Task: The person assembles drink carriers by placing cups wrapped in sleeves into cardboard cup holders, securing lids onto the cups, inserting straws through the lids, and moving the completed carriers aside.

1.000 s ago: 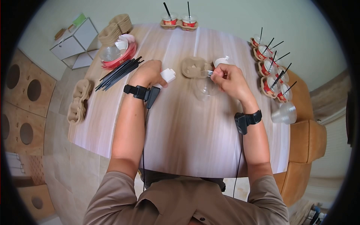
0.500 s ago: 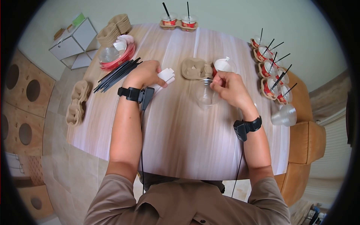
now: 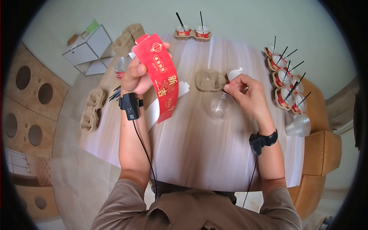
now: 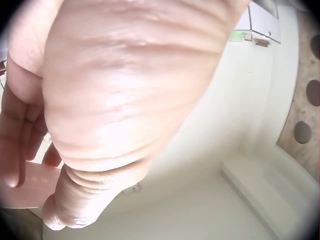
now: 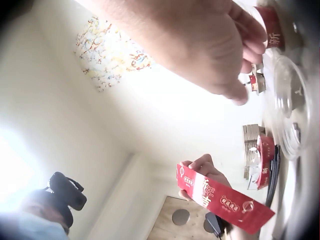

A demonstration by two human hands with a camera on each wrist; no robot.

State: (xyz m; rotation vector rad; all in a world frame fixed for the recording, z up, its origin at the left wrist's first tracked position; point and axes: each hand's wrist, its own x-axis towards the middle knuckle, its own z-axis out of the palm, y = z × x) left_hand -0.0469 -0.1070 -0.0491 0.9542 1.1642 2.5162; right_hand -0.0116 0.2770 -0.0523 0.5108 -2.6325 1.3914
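Observation:
My left hand [image 3: 140, 74] holds up a long red paper cup sleeve [image 3: 163, 78] with gold print, thumb on its near face. Behind it, a white paper strip [image 3: 184, 89] lies on the table. In the right wrist view the same sleeve [image 5: 225, 202] shows its printed side. My right hand [image 3: 249, 94] hovers with loosely bent fingers beside a clear plastic cup [image 3: 219, 106], fingertips close to its rim; the right wrist view shows nothing between thumb and fingers. Just beyond stand a cardboard cup carrier [image 3: 207, 80] and a sleeved cup [image 3: 234, 73], partly hidden by the hand.
Filled carriers with red-sleeved cups and black straws [image 3: 281, 78] line the right edge; another pair of cups [image 3: 191, 32] stands at the back. Stacked clear cups [image 3: 298, 125] lie at right. An empty carrier [image 3: 93, 109] and stacked carriers [image 3: 124, 42] are at left.
My left hand has lifted a red sleeve off the table and turned it upright. The clear cup has come down nearer me, and my right fingers have loosened beside it.

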